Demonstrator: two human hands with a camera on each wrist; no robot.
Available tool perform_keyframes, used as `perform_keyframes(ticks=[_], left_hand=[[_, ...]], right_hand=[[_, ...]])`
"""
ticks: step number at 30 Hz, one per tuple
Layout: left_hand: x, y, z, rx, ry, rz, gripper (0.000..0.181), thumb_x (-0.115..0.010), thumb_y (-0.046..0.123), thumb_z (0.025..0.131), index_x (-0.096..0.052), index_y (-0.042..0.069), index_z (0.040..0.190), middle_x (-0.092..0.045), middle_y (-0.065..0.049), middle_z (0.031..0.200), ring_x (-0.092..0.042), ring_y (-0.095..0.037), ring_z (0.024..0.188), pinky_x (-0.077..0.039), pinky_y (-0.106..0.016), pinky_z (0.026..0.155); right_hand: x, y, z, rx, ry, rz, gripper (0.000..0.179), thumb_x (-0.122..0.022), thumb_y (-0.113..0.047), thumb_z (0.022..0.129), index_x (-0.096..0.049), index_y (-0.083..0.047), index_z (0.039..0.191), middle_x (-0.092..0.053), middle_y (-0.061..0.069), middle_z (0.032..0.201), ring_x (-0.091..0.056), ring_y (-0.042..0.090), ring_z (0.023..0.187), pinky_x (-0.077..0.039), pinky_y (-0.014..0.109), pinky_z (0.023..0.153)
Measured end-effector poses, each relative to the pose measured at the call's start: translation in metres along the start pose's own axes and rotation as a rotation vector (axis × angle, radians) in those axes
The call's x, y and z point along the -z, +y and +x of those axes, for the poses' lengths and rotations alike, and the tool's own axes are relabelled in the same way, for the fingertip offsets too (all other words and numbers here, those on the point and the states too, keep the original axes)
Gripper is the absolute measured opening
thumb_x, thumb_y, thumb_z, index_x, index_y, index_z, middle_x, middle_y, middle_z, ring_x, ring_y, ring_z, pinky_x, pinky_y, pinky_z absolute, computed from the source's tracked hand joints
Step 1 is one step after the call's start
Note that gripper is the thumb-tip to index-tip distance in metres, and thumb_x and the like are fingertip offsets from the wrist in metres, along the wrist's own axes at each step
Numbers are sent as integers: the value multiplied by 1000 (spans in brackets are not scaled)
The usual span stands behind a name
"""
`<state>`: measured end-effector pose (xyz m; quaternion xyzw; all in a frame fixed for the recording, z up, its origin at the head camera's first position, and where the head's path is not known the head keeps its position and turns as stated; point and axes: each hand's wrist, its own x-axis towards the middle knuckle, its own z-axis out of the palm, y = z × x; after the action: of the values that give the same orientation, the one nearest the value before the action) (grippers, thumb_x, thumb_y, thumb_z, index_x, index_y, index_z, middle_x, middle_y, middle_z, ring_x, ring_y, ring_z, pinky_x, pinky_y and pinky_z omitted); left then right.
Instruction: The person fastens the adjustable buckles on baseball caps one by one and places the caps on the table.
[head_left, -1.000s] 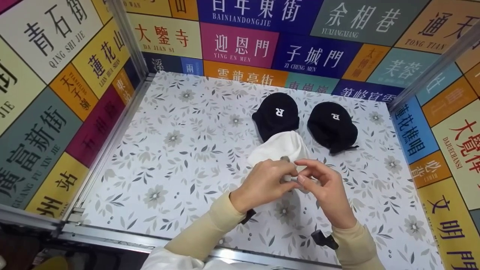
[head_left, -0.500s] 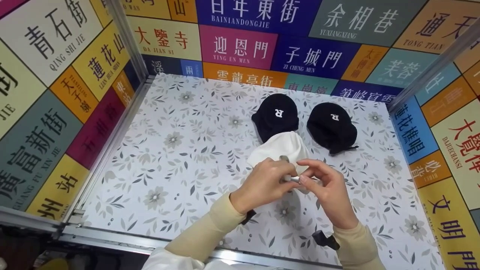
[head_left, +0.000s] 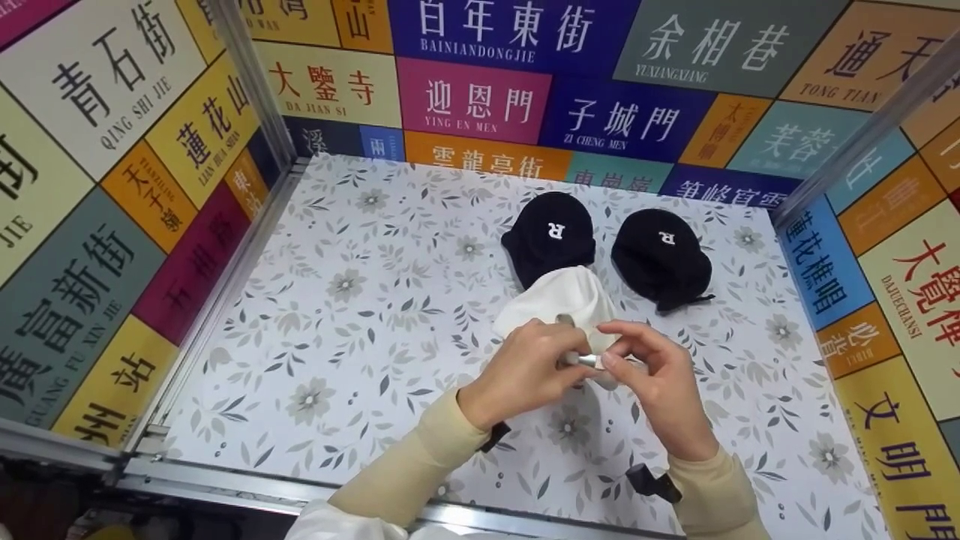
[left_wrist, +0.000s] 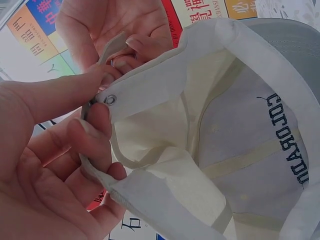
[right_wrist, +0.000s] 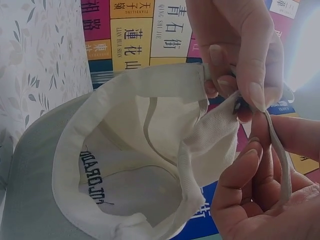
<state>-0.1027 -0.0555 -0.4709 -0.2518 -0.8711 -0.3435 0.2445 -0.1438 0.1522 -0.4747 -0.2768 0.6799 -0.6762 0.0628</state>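
Observation:
A white cap [head_left: 559, 296] with a grey brim [right_wrist: 37, 170] is held up between both hands, its inside facing the wrist views. Dark embroidered lettering [left_wrist: 288, 137] shows reversed inside the crown. My left hand [head_left: 525, 364] pinches the cap's back strap between thumb and fingers, by a small metal eyelet [left_wrist: 111, 99]. Facing it, my right hand [head_left: 660, 382] holds the loose strap end [right_wrist: 281, 160] between thumb and fingers. A silvery piece [head_left: 589, 361] shows between the two hands in the head view; the left fingers partly hide it.
Two black caps stand behind the white one, a left one [head_left: 551, 232] and a right one [head_left: 660, 259], each with a white letter R. They sit on a flower-patterned table surface [head_left: 345, 337]. Sign-covered panels [head_left: 472, 97] surround the back and sides; a metal rail [head_left: 225, 476] borders the front.
The silvery piece between the hands has come more into sight as the right fingertips shifted slightly right. The white cap and both black caps stay in place; the head view tilts slightly.

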Motion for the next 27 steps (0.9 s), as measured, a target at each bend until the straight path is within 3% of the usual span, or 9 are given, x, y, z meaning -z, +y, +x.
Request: perform_keyframes(ticks=[18, 27], left_hand=[[1, -1, -1, 1, 28, -12, 18, -84, 23, 83, -68, 15, 86, -63, 8, 76, -53, -5, 66, -41, -27, 66], [2, -1, -1, 4, 4, -2, 17, -83, 24, 84, -68, 16, 88, -62, 10, 78, -53, -4, 67, -41, -25, 66]], right_hand=[[2, -2, -1, 6, 25, 54, 32, -68, 7, 90, -63, 9, 122, -58, 26, 78, -61, 27, 66, -48, 28, 60], [2, 0, -1, 1, 26, 42, 31, -68, 6, 91, -64, 8, 122, -58, 25, 78, -60, 30, 67, -49, 29, 62]])
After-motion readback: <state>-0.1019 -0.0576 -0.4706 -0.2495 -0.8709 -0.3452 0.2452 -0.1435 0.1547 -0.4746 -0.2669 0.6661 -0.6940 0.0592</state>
